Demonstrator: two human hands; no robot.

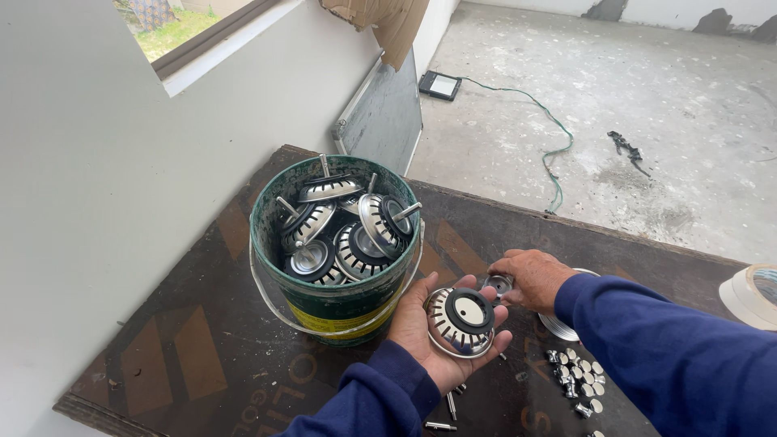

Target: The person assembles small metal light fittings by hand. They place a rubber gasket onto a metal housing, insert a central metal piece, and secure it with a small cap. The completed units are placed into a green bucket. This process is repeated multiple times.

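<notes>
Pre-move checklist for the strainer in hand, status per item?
1. Sink strainer seated in left hand: ok, it lies flat on the open palm, black rubber disc up.
2. Right hand on the next part: ok, fingers pinch a small round metal piece.
3. Small screws and caps in reach: ok, heaped on the board by the right sleeve.
4. Bucket stable: ok, upright on the board, full of strainers.
5. Strainer's post fitted: cannot tell, underside hidden.
6. Tape roll clear of hands: ok, at the right edge.

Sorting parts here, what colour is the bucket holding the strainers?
Green bucket with a yellow band low on its side, clearest in the head view.
</notes>
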